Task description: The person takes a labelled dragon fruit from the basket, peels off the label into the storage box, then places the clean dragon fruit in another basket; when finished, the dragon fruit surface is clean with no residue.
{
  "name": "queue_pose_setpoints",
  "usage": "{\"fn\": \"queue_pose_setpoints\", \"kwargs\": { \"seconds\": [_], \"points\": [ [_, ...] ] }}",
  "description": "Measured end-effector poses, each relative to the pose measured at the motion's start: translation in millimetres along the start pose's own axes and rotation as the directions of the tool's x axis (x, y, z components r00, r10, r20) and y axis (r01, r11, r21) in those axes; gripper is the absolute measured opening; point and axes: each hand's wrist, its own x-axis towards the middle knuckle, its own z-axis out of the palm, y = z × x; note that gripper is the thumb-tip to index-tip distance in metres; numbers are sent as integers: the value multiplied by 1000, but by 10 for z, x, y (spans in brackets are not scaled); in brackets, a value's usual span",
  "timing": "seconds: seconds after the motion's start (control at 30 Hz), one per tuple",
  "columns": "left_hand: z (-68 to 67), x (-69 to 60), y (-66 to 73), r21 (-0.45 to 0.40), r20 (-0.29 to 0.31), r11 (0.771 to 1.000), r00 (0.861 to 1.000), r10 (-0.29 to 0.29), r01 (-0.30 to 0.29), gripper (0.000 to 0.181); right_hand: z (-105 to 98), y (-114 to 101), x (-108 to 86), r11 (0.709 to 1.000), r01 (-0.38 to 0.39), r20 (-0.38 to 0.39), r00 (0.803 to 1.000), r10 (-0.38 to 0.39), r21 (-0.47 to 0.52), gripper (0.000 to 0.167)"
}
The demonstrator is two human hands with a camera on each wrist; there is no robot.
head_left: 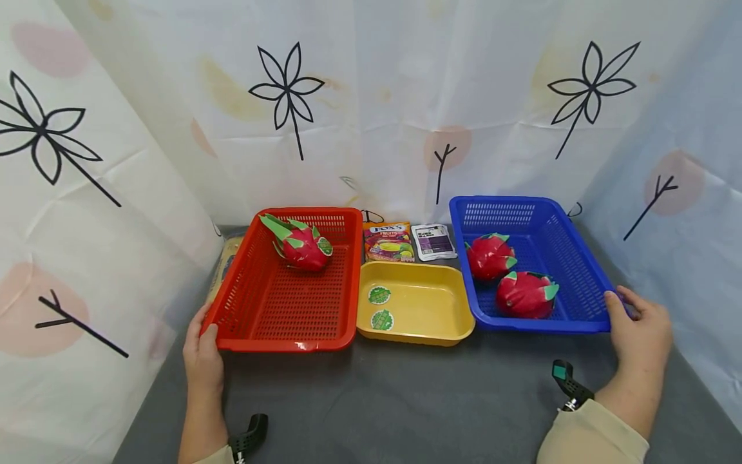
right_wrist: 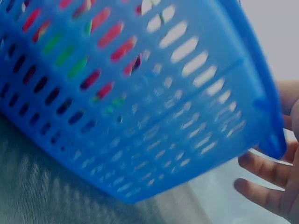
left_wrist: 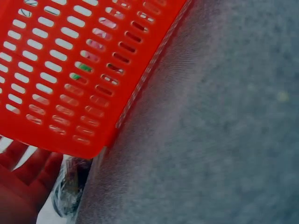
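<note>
My left hand (head_left: 203, 357) grips the near left corner of a red plastic basket (head_left: 278, 345); in the left wrist view its fingers (left_wrist: 35, 172) lie under the rim. One dragon fruit (head_left: 304, 248), pink-red with green leaves and a round sticker, lies toward the back of this basket. At the near right corner of a blue plastic basket (head_left: 580, 270), my right hand (head_left: 643, 335) holds the rim, with some fingers (right_wrist: 264, 168) spread outside it. Two dragon fruits, one farther back (head_left: 491, 256) and one nearer (head_left: 526, 295), sit at the blue basket's left.
Between the baskets stands a yellow tray (head_left: 431, 306) with two green round stickers on its floor. Behind it lie a Fox's Fruits candy bag (head_left: 388, 242) and a white-and-purple packet (head_left: 433, 242). A tan package (head_left: 227, 261) shows left of the red basket. Patterned curtains enclose the grey table (head_left: 406, 399).
</note>
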Motion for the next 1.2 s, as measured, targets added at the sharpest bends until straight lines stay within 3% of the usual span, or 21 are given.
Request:
{"fn": "queue_pose_setpoints", "kwargs": {
  "seconds": [0.1,0.23,0.37,0.47,0.67,0.77,0.87,1.2],
  "points": [
    [15,2,-32,-57,-3,997,999,43,-43,48,-23,-108,-50,998,14,-80,997,-8,65,49],
    [28,-8,-46,-95,-5,993,997,75,-75,47,-71,-305,-132,975,95,-149,987,-66,200,42],
    [34,-9,-35,-118,-6,989,996,89,-89,47,-50,-544,-273,952,200,-127,976,-175,231,37],
    [37,0,-27,-117,-4,988,995,102,-102,47,24,-744,-413,926,297,-95,955,-283,232,36],
    [22,-13,-27,-66,-8,993,995,98,-98,48,237,-1116,-681,817,478,-51,871,-490,321,32],
    [19,-25,-48,-52,-12,995,996,88,-89,48,352,-1289,-778,743,558,-23,805,-593,370,31],
    [23,-28,-61,-50,-12,995,996,91,-91,49,488,-1459,-839,696,600,33,748,-663,395,31],
    [22,-14,-76,-47,-17,993,994,112,-113,49,1010,-2098,-902,657,559,267,623,-735,505,33]
  ]
}}
